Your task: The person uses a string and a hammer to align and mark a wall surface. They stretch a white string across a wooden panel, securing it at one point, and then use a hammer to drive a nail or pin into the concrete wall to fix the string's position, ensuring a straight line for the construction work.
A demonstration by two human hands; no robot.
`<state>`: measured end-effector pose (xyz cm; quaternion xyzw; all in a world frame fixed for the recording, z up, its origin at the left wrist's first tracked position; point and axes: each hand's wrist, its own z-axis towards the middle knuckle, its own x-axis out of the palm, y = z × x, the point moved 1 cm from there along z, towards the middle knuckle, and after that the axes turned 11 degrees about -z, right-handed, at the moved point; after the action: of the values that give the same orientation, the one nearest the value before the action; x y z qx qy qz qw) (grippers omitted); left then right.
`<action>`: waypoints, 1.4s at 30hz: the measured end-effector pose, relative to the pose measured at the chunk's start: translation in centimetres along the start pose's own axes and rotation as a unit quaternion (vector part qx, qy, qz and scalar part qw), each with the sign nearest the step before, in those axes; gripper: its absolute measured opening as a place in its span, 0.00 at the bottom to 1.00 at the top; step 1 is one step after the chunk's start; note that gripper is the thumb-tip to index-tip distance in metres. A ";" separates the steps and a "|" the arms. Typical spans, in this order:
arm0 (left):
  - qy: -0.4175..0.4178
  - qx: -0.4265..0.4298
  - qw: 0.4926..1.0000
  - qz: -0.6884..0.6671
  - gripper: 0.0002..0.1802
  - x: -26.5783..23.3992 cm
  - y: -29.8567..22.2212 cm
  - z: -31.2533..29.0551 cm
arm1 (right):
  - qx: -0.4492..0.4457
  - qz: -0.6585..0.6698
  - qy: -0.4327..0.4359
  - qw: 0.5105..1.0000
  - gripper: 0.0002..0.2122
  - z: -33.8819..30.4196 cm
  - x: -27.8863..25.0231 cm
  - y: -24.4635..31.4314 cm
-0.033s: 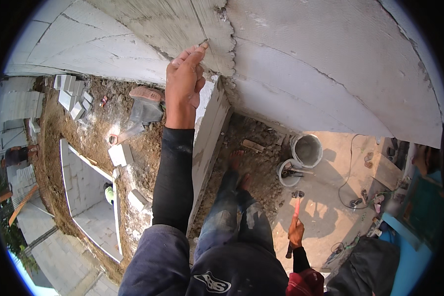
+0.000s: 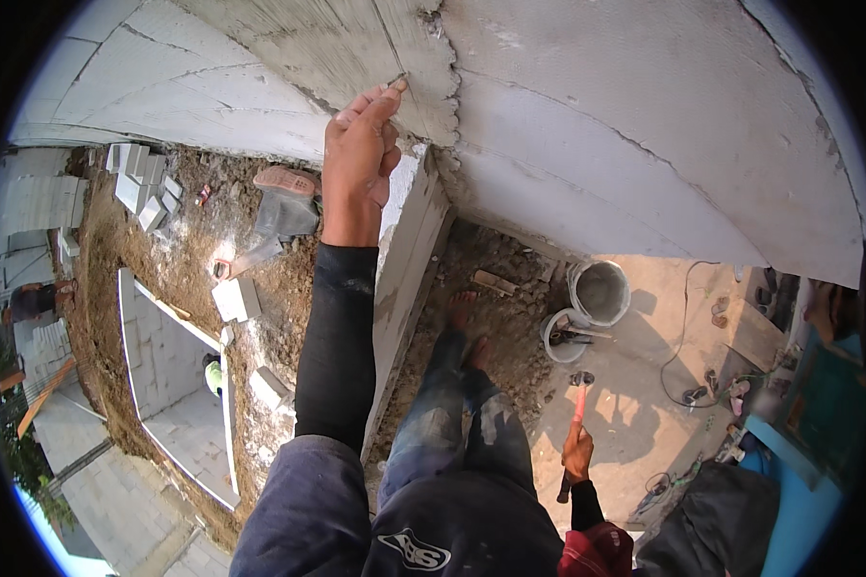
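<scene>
Raised high in front of me, my left hand point(image 2: 361, 154) is closed, its thumb and fingertips pinching a small thin nail point(image 2: 401, 80) against the grey plastered strip point(image 2: 337, 43) of the wall. Most of the nail is hidden by the fingers. Low on the right, my right hand point(image 2: 577, 452) wraps round the handle of a hammer point(image 2: 578, 402), which has a reddish shaft and a dark grip end. The hammer's metal head points up, away from me and well apart from the wall. A dark scored line runs down the plaster to the left fingertips.
Pale block wall point(image 2: 587, 144) spans the top. A low block wall point(image 2: 409, 269) runs beside my left arm. Two buckets, one grey-filled point(image 2: 601, 293) and one with tools point(image 2: 560, 338), stand right of my feet. A cable point(image 2: 683, 337) crosses the floor. Loose blocks point(image 2: 142, 188) lie left.
</scene>
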<state>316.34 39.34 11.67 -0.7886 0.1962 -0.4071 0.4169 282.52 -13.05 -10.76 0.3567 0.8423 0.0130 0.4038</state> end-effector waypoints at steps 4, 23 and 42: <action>0.044 -0.071 0.995 -0.062 0.15 -0.5 -0.4 1.1 | 0.029 -0.008 0.019 0.999 0.30 0.5 0.1 -1.9; 0.058 -0.014 0.995 -0.075 0.12 -2.7 1.1 0.3 | 0.050 -0.127 0.081 0.987 0.29 -2.0 -6.3 3.5; 0.019 -0.132 0.990 -0.051 0.14 -1.0 -1.4 1.9 | -0.087 -0.238 0.032 0.967 0.29 0.1 -3.0 8.6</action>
<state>317.22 41.71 11.78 -0.8381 0.2155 -0.4131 0.2837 288.92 -8.48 -6.12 0.1093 0.9110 0.0012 0.3977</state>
